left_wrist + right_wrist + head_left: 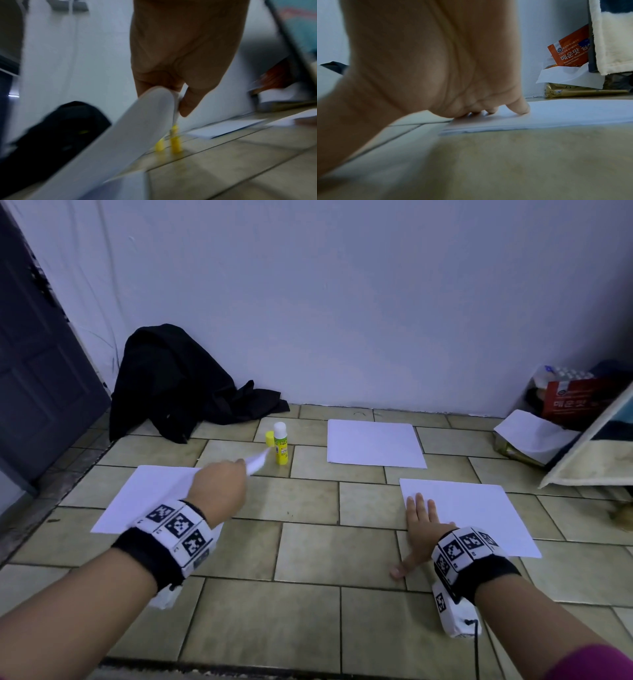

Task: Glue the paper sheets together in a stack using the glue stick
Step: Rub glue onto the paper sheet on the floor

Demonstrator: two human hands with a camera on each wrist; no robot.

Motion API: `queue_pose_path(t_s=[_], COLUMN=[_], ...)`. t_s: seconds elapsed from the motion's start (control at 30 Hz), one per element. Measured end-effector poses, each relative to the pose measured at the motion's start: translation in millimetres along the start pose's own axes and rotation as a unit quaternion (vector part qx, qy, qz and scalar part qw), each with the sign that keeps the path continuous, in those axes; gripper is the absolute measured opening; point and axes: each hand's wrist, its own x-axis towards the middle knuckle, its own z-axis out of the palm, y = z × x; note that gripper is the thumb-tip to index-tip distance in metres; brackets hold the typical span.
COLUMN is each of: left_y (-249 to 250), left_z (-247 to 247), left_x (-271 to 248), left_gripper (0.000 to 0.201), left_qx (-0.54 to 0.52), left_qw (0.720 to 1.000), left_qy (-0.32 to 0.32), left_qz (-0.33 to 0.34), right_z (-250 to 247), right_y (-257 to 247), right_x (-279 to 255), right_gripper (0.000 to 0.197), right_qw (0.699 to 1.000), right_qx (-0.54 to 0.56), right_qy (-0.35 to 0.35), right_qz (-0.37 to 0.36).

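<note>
Three sheets: one lifted at the left (150, 494), one flat under the right hand (479, 515), one farther back toward the wall (373, 445), all on the tiled floor (308, 549).
Left hand (219, 484): its grip is clamped on the far corner of the left sheet, thumb and fingers (187, 104) pinching the edge so the paper curls up off the floor.
Right hand (423, 522): fingers straight and spread, pressing flat on the near-left corner of its sheet; the thumb lies off the paper on the tile.
Glue stick (281, 448): stands upright and uncapped between the left sheet and the far one, its yellow cap (270, 438) just beside it. Neither hand touches it.
Step in hand: by my reading, the left sheet is being carried over to go onto the pressed one.
Doing it well: I'd keep the right hand down so the base sheet cannot slide. Swing the lifted sheet clear of the glue stick, which stands near the raised corner and looks easy to topple.
Laying it: match one corner and edge first, then lower the rest and smooth outward from the held side.
Unknown: whether glue is already on the right sheet, I cannot tell from here.
Elsewhere: black cloth (178, 385) heaped by the wall, red packet (570, 47) in the right corner.
</note>
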Motion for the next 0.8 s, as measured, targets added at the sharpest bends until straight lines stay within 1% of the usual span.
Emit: queue_pose_path(t_s=[0.03, 0.07, 0.13, 0.17, 0.23, 0.3, 0.4, 0.53, 0.6, 0.7, 0.8], left_y=[17.5, 35.1, 64.3, 77.0, 96.9, 109.6, 114.2, 111.1, 109.0, 107.4, 106.2], left_z=[-4.9, -5.3, 0.5, 2.5, 8.5, 13.7, 19.5, 19.5, 20.6, 24.2, 24.0], left_x=[-2.1, -3.9, -11.2, -16.0, -23.7, -27.7, -27.3, -22.9, -21.7, -20.4, -21.1], left_gripper=[0.054, 0.051, 0.054, 0.052, 0.042, 0.036, 0.035, 0.041, 0.041, 0.033, 0.034], left_qx=[0.004, 0.002, -0.016, -0.030, -0.049, -0.052, -0.036, -0.041, -0.037, 0.002, 0.039], left_qw=[1.000, 0.999, 0.996, 0.992, 0.985, 0.979, 0.977, 0.976, 0.974, 0.970, 0.963], left_qy=[-0.011, -0.016, -0.030, -0.043, -0.074, -0.103, -0.120, -0.123, -0.122, -0.129, -0.140], left_qz=[0.008, 0.028, 0.088, 0.112, 0.150, 0.170, 0.173, 0.177, 0.185, 0.204, 0.226], right_z=[0.6, 1.1, 2.2, 2.4, 2.0, 0.3, -2.5, -8.2, -14.7, -26.1, -33.1], right_y=[0.3, 0.5, 0.4, 0.1, -0.6, -1.1, -1.9, -2.1, -1.0, 0.8, 4.5], right_x=[0.5, 0.8, 1.5, 1.8, 1.4, -0.5, -3.1, -4.2, -3.4, -2.2, -1.5], right_gripper=[0.152, 0.152, 0.153, 0.153, 0.153, 0.152, 0.150, 0.150, 0.148, 0.139, 0.122], right_qw=[1.000, 1.000, 1.000, 1.000, 1.000, 1.000, 1.000, 1.000, 1.000, 1.000, 0.998], right_qx=[-0.001, -0.001, -0.001, -0.001, -0.001, 0.000, 0.002, 0.001, 0.009, 0.022, 0.026], right_qy=[0.002, 0.004, 0.009, 0.011, 0.011, 0.008, 0.003, -0.008, -0.010, 0.015, 0.046], right_qz=[-0.001, 0.000, 0.001, 0.002, 0.003, 0.003, 0.002, 0.002, -0.004, -0.014, -0.030])
